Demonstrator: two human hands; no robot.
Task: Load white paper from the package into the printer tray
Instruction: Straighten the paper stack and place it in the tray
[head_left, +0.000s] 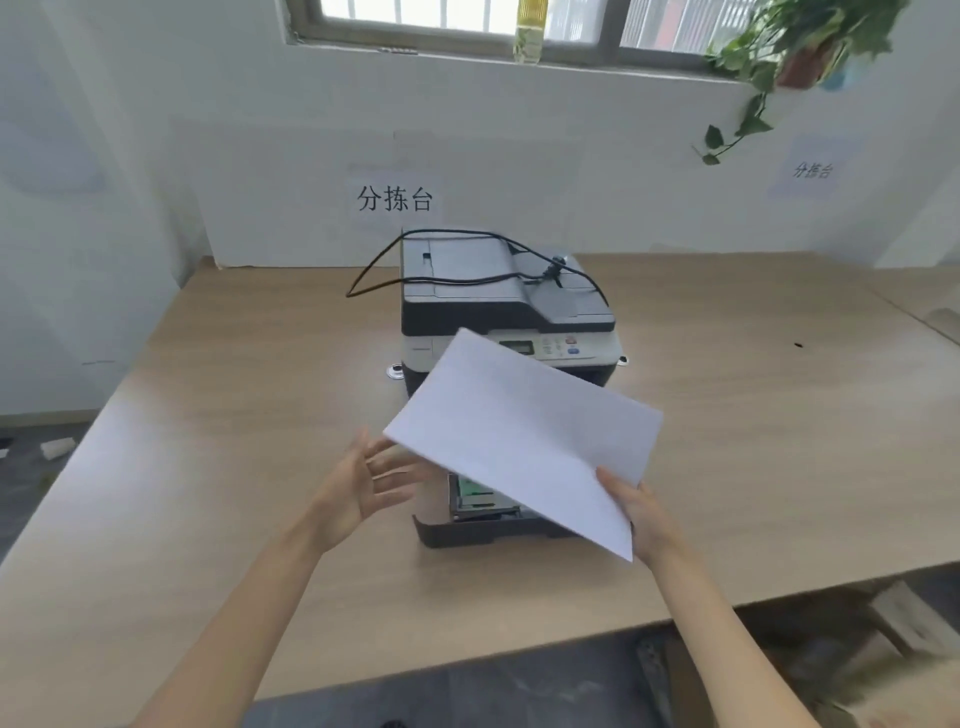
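A white stack of paper (524, 436) hangs tilted over the pulled-out printer tray (467, 532). My right hand (641, 517) grips the paper's near right corner. My left hand (366, 488) is spread, fingers apart, just left of the paper's lower left corner; whether it touches the sheets I cannot tell. The grey and white printer (498, 301) stands on the table behind the tray, and the paper hides its front and most of the tray. The paper package is not in sight.
A black cable (379, 260) lies over the printer's lid and loops off to the left. The wooden table (234, 415) spreads wide on both sides. Cardboard and debris (904, 629) lie on the floor at the lower right.
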